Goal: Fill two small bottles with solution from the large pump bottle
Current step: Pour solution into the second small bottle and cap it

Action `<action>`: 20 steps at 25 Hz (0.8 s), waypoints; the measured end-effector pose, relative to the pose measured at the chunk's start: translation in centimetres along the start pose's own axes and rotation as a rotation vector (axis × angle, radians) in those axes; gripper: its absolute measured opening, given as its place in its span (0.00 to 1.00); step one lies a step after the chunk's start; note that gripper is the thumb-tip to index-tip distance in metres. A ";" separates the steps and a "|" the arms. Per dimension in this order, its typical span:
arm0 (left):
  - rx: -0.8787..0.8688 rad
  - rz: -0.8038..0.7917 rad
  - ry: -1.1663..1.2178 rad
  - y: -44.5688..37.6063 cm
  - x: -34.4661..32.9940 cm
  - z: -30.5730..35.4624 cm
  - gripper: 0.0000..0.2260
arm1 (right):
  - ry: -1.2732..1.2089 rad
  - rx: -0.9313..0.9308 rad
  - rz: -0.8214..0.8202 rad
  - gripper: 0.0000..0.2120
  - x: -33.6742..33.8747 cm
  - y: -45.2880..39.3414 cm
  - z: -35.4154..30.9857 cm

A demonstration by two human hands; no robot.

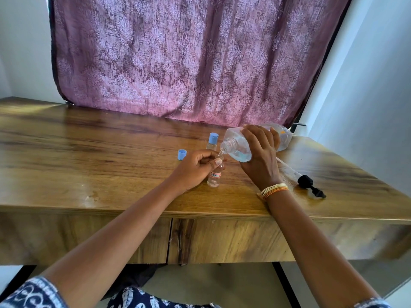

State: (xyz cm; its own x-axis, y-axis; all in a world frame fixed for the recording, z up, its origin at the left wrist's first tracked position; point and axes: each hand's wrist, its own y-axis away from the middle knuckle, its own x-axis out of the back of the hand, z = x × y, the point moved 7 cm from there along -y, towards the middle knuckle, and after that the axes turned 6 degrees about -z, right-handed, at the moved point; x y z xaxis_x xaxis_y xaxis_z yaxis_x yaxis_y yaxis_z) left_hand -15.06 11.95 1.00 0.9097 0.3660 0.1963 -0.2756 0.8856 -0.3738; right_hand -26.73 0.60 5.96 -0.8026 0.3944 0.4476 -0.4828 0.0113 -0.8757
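From the head camera, the person's right hand (259, 152) has its fingers (249, 135) wrapped over the large clear bottle (240, 145), which is tipped nearly on its side above the wooden surface (89, 152). The bottle's open neck points down and to the left, and its mouth sits right at the top of a small clear bottle (215, 174). Clear liquid lies in the lower part of the large bottle.

The left hand (195, 168) grips the small bottle near its top, the fingers curled round it and the thumb (216, 162) pressed on the front. This small bottle stands upright on the surface, uncapped, with a white and red label on its side.

A second small bottle (212, 142) with a blue cap on stands just behind the first, partly hidden by the large bottle's neck. A loose blue cap (181, 154) lies on the surface to the left of the left hand. The black pump head (310, 185) with its clear tube lies on the surface to the right of the right wrist, which wears pale and orange bangles (274, 190).

A patterned purple curtain (178, 58) hangs behind the surface.
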 end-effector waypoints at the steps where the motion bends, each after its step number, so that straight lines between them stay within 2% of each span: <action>1: -0.002 0.003 -0.009 0.0 0.0 0.0 0.10 | 0.000 0.002 0.001 0.32 0.0 0.0 0.0; 20: 0.009 -0.005 0.026 -0.1 -0.1 -0.4 0.10 | -0.010 -0.006 0.011 0.30 0.2 0.0 -0.1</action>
State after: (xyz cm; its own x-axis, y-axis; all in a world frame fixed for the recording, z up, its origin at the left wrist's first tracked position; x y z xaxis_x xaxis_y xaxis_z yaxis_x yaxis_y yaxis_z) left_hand -14.96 11.71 0.70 0.9188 0.3538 0.1749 -0.2732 0.8901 -0.3649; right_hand -26.80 0.79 6.03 -0.8113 0.3856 0.4393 -0.4717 0.0120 -0.8817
